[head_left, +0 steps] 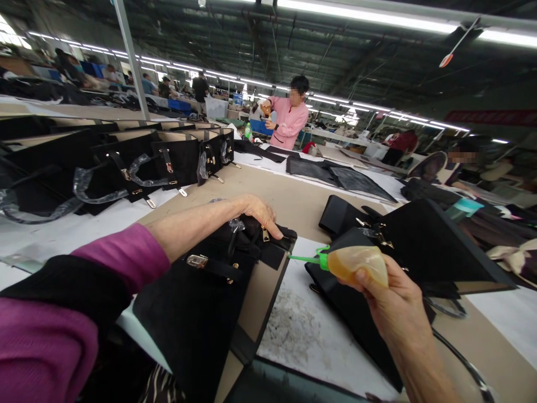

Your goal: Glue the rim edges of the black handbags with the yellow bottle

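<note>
In my right hand [403, 308] is a squeeze bottle [356, 264] of amber liquid, probably glue, tilted with its thin green nozzle pointing left. The nozzle tip is right at the edge of a black handbag [188, 319] lying in front of me. My left hand [260, 215] rests at the bag's far top corner beside a gold zipper pull [265, 234]. Its index finger presses on the black edge, and the other fingers are curled and partly hidden. Gold buckles [197, 261] and a beige inner panel show on the bag.
More black handbags with plastic-wrapped handles stand in a row [168, 157] at the left. Another black bag [419, 246] lies at the right. Flat black panels [335, 176] are on the table [260, 190] beyond. A person in pink [289, 120] stands across the table; another is at the right.
</note>
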`<control>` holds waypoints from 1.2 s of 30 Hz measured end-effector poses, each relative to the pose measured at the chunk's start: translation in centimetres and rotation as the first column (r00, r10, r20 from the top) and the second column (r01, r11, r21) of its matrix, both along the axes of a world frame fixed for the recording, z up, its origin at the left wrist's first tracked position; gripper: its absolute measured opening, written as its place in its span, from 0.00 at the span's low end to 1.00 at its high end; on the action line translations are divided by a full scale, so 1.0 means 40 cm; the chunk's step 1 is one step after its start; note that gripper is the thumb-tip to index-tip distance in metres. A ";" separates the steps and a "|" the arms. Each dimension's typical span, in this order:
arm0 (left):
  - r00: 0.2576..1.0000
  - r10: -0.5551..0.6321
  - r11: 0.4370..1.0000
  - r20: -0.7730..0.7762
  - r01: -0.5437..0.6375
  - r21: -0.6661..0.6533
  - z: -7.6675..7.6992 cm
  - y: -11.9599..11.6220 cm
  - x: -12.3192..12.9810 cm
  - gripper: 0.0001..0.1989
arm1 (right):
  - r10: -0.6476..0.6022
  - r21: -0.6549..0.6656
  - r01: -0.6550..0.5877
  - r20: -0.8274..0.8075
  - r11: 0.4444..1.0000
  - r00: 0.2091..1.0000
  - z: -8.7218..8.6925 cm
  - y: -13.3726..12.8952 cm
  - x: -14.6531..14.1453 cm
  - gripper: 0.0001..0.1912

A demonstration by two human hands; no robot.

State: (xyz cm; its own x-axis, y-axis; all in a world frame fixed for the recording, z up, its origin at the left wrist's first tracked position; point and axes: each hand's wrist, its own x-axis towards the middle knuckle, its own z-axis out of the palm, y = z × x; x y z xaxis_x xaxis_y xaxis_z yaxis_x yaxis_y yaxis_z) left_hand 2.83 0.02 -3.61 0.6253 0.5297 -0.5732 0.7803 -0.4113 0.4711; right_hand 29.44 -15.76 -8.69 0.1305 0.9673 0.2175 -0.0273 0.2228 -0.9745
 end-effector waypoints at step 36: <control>0.999 0.040 0.999 0.036 -0.040 -0.004 -0.010 -0.015 0.012 0.24 | -0.025 -0.211 0.012 -0.060 0.977 0.998 -0.091 -0.093 -0.012 0.17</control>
State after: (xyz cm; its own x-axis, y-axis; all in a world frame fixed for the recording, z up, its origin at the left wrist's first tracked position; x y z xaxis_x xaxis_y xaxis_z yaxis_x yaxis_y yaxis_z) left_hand 3.33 -0.59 -4.02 0.6241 0.5524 -0.5527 0.7785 -0.3785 0.5008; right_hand 28.97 -19.48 -12.32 0.1557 0.9878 0.0006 -0.0869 0.0143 -0.9961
